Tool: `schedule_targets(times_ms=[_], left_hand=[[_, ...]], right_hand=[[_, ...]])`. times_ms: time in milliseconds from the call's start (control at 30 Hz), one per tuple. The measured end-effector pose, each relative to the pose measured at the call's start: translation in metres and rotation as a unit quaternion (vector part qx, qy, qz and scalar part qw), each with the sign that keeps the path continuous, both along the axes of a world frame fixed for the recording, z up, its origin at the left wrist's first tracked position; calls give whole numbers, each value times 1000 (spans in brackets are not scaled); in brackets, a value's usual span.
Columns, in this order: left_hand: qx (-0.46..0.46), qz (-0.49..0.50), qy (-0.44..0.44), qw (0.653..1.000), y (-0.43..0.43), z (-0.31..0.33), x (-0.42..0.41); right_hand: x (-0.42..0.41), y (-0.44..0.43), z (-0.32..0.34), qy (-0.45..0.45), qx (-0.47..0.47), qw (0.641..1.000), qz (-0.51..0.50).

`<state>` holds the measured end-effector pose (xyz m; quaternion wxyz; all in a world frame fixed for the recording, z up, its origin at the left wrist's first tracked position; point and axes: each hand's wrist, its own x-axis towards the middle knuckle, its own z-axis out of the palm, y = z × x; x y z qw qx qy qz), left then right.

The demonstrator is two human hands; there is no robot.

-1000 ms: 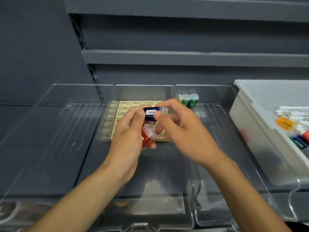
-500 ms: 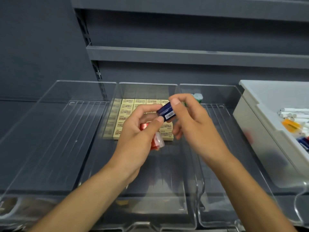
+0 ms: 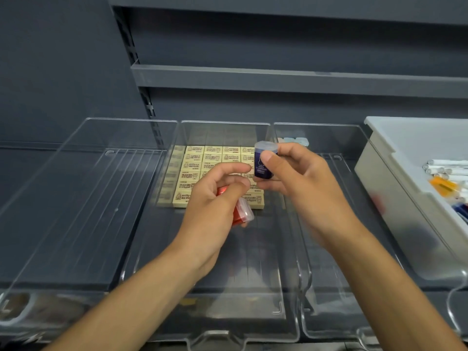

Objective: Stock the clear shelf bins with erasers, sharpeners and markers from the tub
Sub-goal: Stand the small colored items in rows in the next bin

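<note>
My right hand (image 3: 298,178) pinches the blue sharpener (image 3: 263,168) upright between thumb and fingers, above the far right part of the middle bin (image 3: 225,122). My left hand (image 3: 215,198) curls round the red sharpener (image 3: 241,214), lower and nearer, with its clear cap poking out past the fingers. Both look like small, light, hard plastic shells with smooth sides, so I judge them slippery rather than fragile. A cap might pop off, so I would grip the coloured body across its flat faces, not the lid. Yellow erasers (image 3: 200,158) fill the middle bin's far end. The sharpeners likely belong in the right bin (image 3: 329,127), where pale-capped items (image 3: 293,141) stand at the far wall.
</note>
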<state>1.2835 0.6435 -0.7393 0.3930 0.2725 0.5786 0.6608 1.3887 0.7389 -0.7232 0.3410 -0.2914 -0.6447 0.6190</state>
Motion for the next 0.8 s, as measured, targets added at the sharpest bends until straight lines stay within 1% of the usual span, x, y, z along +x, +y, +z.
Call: schedule_targets(times_ms=[67,200,333,500,600,700,800], left_hand=[[5,0,-11,1000,1,-1,-1],[27,-17,-61,998,1,2,-1],[24,-24,-51,998,2,-1,-2],[21,-42,-48,998,0,-5,-1],[23,-58,-44,997,-1,-5,-1],[28,-73,-36,996,1,-4,-1],[19,-64,-33,997,3,-3,0]], right_hand=[[1,2,-1,0,-4,1000,14],[2,1,-3,-14,1,999,51],[5,0,-4,-32,8,995,92],[14,-2,1,-12,-32,990,140],[20,-1,2,-21,-13,986,163],[23,-3,1,-17,31,989,143],[25,-3,0,-15,53,993,102]])
